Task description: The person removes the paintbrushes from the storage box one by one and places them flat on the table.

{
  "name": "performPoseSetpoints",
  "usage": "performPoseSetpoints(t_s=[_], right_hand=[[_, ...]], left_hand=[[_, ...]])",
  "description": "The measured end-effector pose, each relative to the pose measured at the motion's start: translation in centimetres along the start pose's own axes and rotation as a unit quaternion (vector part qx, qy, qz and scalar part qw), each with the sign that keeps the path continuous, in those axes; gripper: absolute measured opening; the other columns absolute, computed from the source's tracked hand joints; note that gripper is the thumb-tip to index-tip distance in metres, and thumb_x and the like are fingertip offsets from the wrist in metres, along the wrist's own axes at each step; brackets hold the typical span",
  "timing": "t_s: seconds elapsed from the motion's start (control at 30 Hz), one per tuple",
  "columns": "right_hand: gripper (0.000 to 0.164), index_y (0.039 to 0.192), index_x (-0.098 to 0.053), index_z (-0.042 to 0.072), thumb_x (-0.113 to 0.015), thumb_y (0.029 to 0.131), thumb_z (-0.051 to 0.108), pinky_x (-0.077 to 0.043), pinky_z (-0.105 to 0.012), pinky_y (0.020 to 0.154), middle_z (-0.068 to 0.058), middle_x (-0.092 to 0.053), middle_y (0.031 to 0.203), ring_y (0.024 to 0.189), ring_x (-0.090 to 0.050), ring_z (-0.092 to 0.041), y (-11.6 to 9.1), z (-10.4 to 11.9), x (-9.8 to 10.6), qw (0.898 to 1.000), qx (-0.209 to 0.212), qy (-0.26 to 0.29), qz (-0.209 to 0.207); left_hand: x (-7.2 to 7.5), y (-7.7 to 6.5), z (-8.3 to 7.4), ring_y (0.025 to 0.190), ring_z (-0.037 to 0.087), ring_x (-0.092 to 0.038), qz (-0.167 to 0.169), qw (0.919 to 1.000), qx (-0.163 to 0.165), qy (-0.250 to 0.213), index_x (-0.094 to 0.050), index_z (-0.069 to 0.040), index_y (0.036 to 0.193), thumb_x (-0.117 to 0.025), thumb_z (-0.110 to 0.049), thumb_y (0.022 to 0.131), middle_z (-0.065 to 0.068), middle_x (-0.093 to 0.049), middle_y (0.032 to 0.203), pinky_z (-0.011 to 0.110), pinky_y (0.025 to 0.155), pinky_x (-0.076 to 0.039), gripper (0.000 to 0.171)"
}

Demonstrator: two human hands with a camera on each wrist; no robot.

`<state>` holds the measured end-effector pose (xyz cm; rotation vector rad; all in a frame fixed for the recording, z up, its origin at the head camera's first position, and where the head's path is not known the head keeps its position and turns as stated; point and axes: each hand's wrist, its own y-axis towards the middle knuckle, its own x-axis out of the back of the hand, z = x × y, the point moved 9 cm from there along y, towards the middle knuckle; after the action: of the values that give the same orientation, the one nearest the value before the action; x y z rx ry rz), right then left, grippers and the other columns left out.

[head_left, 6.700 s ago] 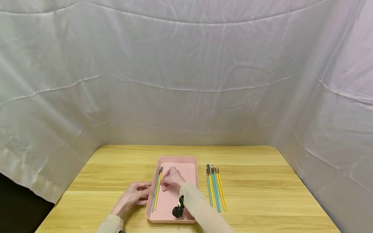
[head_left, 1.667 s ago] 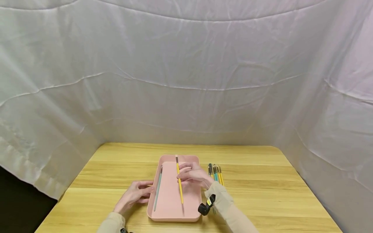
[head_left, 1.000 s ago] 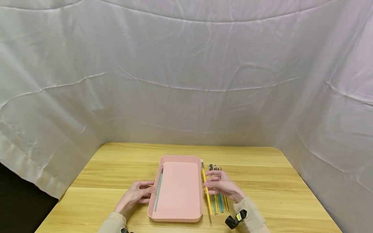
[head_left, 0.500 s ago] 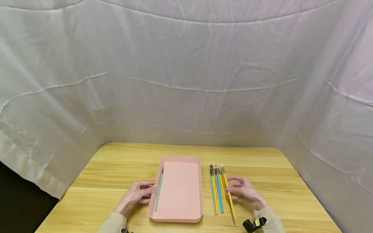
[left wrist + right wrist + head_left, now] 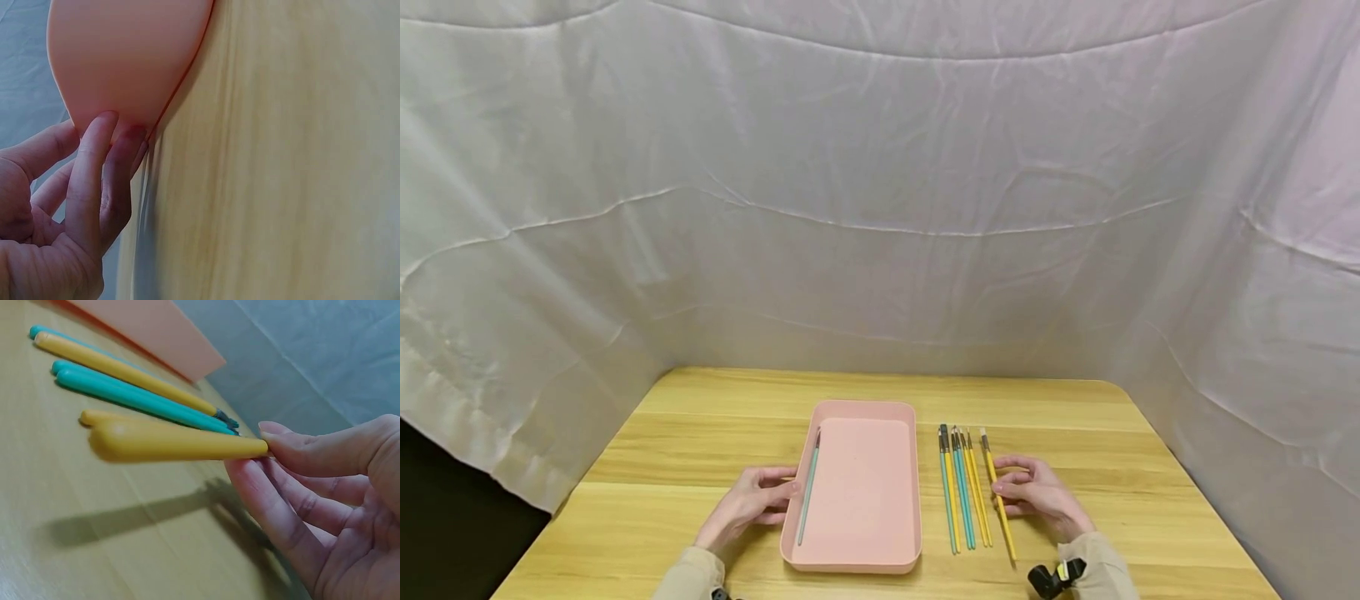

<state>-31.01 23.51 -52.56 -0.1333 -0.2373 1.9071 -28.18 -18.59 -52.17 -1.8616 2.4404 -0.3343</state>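
Observation:
My left hand point(image 5: 748, 504) rests against the left side of the pink tray point(image 5: 857, 500). In the left wrist view its fingertips touch the tray's outer wall, with one at the rim. One teal paintbrush point(image 5: 808, 492) lies inside the tray along the left wall. My right hand point(image 5: 1037, 496) pinches a yellow paintbrush point(image 5: 1000, 504) between thumb and fingers. The bristles point away from me. In the right wrist view this yellow paintbrush point(image 5: 181, 444) is raised off the table, its handle end towards the camera and its shadow below.
A row of teal and yellow paintbrushes point(image 5: 964, 492) lies on the wooden table point(image 5: 1150, 500), between the tray and my right hand. Grey-white cloth point(image 5: 880, 208) hangs behind the table and at its sides.
Two paintbrushes lay at the tray's left earlier. My right hand has carried the yellow one out, rightwards past the row, and turned it nearly parallel. My left hand stays at the tray.

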Motion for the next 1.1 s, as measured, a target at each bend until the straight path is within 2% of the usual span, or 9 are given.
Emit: performPoseSetpoints(t_s=[0.33,0.57,0.87,1.1], right_hand=[[0.053,0.135,-0.041,-0.017,-0.068,0.092,-0.001,-0.063,-0.024,0.064,0.0,-0.073,0.088,0.075,-0.069,-0.01,1.0,0.1,0.1,0.998,0.003,-0.052,-0.046],[0.05,0.129,-0.045,-0.021,-0.07,0.089,-0.004,-0.064,-0.026,0.06,-0.004,-0.07,0.084,0.069,-0.067,-0.01,1.5,0.5,-0.2,0.991,0.018,-0.117,-0.067],[0.045,0.123,-0.05,-0.02,-0.071,0.087,-0.004,-0.061,-0.026,0.054,-0.006,-0.061,0.081,0.058,-0.061,-0.011,1.6,1.0,-0.6,0.983,0.025,-0.153,-0.096],[0.04,0.121,-0.052,-0.019,-0.07,0.087,-0.006,-0.062,-0.031,0.052,-0.007,-0.057,0.078,0.055,-0.061,-0.014,1.7,1.4,-0.9,0.976,0.035,-0.184,-0.107]], left_hand=[[0.1,0.1,0.2,0.083,0.015,-0.072,-0.005,1.0,0.003,0.004,-0.046,0.012,0.142,-0.066,-0.016,0.098,0.007,-0.074,0.104,0.027,0.068,-0.066,0.056],[0.0,0.0,0.2,0.083,0.014,-0.072,-0.004,1.0,0.005,0.0,-0.046,0.012,0.142,-0.067,-0.016,0.097,0.006,-0.074,0.103,0.028,0.069,-0.066,0.057],[0.1,0.1,0.3,0.084,0.015,-0.073,-0.003,1.0,0.002,0.001,-0.046,0.011,0.142,-0.066,-0.016,0.097,0.008,-0.074,0.105,0.028,0.069,-0.066,0.056],[0.0,0.1,0.2,0.083,0.014,-0.072,-0.003,1.0,0.002,-0.001,-0.046,0.012,0.142,-0.067,-0.016,0.096,0.007,-0.074,0.103,0.027,0.069,-0.066,0.057]])
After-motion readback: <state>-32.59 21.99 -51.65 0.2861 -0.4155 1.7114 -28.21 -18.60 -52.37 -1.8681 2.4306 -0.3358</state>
